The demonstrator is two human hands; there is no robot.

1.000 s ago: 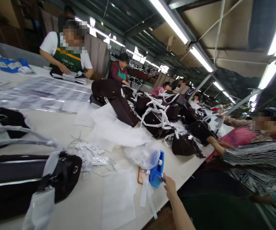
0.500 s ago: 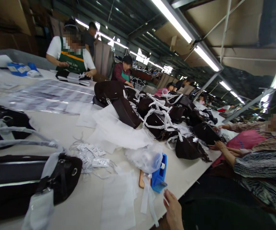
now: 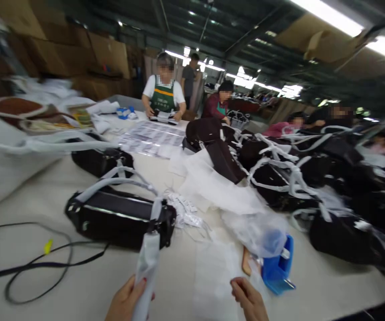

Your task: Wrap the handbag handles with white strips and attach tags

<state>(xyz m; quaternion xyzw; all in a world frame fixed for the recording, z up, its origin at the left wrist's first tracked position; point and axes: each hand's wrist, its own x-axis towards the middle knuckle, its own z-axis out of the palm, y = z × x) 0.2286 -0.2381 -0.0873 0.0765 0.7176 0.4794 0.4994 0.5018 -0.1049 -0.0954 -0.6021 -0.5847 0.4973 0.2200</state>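
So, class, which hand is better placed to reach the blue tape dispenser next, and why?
Probably the right hand: it is close to the blue tape dispenser, though whether it holds anything is unclear. The left hand is farther away and grips the white strap on the black bag.

left grip [image 3: 127,299]: now on strap [image 3: 148,256] | right grip [image 3: 250,298]: now left of dispenser [image 3: 277,272]

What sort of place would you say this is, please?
Most likely a bag factory's finishing or packing area: a large heap of dark bags covers much of the worktable, and a co-worker in a green apron stands across it.
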